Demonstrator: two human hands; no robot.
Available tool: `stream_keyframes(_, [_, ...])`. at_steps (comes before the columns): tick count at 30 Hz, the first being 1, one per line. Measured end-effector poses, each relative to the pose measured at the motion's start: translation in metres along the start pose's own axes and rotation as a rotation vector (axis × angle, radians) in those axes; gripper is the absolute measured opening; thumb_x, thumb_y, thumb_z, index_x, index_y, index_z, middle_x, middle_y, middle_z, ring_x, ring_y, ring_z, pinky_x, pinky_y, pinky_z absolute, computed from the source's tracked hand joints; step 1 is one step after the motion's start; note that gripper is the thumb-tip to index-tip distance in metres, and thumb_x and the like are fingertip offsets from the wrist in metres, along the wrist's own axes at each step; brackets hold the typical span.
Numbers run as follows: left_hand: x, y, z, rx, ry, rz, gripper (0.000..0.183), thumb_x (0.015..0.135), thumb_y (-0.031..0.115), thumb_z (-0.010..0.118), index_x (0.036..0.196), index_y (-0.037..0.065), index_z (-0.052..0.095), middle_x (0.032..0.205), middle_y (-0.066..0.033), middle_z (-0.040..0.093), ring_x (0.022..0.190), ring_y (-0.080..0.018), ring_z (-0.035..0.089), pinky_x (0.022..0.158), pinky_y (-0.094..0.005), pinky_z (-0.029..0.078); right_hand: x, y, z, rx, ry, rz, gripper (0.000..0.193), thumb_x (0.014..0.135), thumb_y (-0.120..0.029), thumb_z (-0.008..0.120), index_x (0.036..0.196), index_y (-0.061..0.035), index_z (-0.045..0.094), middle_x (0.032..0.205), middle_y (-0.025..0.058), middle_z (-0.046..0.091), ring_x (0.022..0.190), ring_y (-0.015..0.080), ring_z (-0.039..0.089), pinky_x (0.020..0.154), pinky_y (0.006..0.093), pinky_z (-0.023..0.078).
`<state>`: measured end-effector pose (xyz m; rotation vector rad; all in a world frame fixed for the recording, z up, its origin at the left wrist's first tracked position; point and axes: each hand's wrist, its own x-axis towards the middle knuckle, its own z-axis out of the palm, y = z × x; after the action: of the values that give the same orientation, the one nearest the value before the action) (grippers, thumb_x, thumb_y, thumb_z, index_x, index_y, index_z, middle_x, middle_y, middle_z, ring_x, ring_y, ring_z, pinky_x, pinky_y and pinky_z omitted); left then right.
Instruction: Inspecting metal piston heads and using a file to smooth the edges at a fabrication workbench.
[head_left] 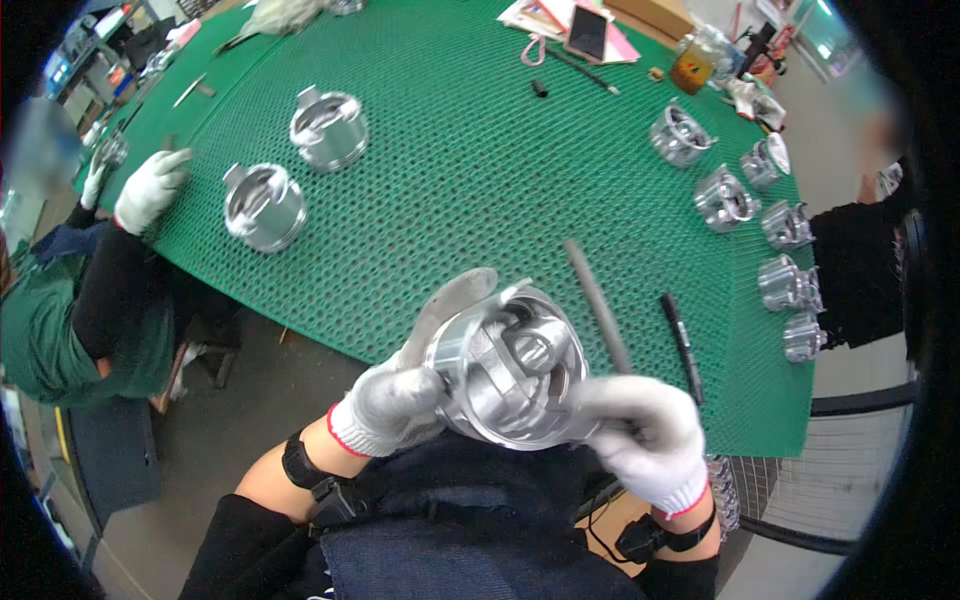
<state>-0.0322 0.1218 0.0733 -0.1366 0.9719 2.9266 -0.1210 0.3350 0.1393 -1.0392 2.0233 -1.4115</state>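
Observation:
A silvery metal piston, its hollow side turned toward me, is held over the table's near edge. My left hand, in a white glove with grey-coated fingers, is closed on its left side, thumb in front and fingers behind. At the piston's lower right rim is my right hand, gloved too and smeared by motion. Its fingers are curled in; whatever they may grip is hidden. Just beyond that hand a grey rod-like file lies on the mat, with a black marker to its right.
The green perforated mat covers the table. Two pistons, one a piston, stand at left; several more, including a piston, line the right edge. A phone lies on papers at the back. Co-workers sit at left, one gloved hand over the mat.

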Motion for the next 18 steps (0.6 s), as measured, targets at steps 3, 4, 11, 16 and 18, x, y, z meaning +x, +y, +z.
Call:
stream_keyframes(3, [-0.024, 0.008, -0.014, -0.209, -0.016, -0.025, 0.101, 0.07, 0.047, 0.076, 0.145, 0.006, 0.022, 0.142, -0.0173, 0.038, 0.13, -0.0319, 0.041, 0.108, -0.046, 0.037, -0.005, 0.021, -0.011, -0.093, 0.309, 0.002, 0.044, 0.074, 0.001, 0.069, 0.117, -0.0024, 0.06, 0.092, 0.0093, 0.068, 0.079, 0.0176, 0.067, 0.072, 0.0278, 0.053])
stream_keyframes(4, [-0.031, 0.007, -0.018, -0.157, -0.038, 0.033, 0.102, 0.07, 0.056, 0.073, 0.144, 0.003, 0.026, 0.138, -0.0188, 0.042, 0.126, -0.0315, 0.046, 0.107, -0.0454, 0.039, -0.006, 0.031, -0.023, -0.356, 0.357, 0.064, 0.046, 0.075, -0.002, 0.069, 0.12, -0.0044, 0.057, 0.096, 0.011, 0.066, 0.083, 0.0206, 0.066, 0.074, 0.03, 0.053])
stream_keyframes(11, [-0.058, 0.01, -0.04, -0.691, 0.043, -0.039, 0.072, 0.09, 0.056, 0.047, 0.146, 0.015, 0.027, 0.143, -0.0357, 0.023, 0.12, -0.0515, 0.044, 0.092, -0.0585, 0.048, -0.039, 0.092, -0.063, -1.081, 0.434, 0.303, 0.041, 0.078, -0.008, 0.065, 0.118, -0.0123, 0.057, 0.105, 0.014, 0.06, 0.091, 0.0337, 0.062, 0.076, 0.0395, 0.05])
stream_keyframes(16, [-0.066, 0.015, -0.025, -0.839, -0.117, -0.058, 0.075, 0.093, 0.046, 0.047, 0.149, 0.009, 0.014, 0.14, -0.0442, 0.015, 0.113, -0.0608, 0.044, 0.088, -0.0576, 0.05, -0.035, 0.092, -0.05, -0.999, 0.425, 0.183, 0.042, 0.078, -0.004, 0.063, 0.118, -0.0122, 0.057, 0.098, 0.0128, 0.061, 0.087, 0.0322, 0.063, 0.075, 0.039, 0.051])
stream_keyframes(18, [-0.066, 0.017, -0.021, -0.9, -0.17, -0.079, 0.077, 0.093, 0.042, 0.05, 0.149, 0.007, 0.01, 0.138, -0.047, 0.013, 0.113, -0.0616, 0.043, 0.088, -0.0569, 0.051, -0.03, 0.088, -0.048, -0.992, 0.426, 0.114, 0.043, 0.077, -0.005, 0.063, 0.119, -0.0121, 0.057, 0.097, 0.013, 0.061, 0.087, 0.032, 0.063, 0.075, 0.0396, 0.051])
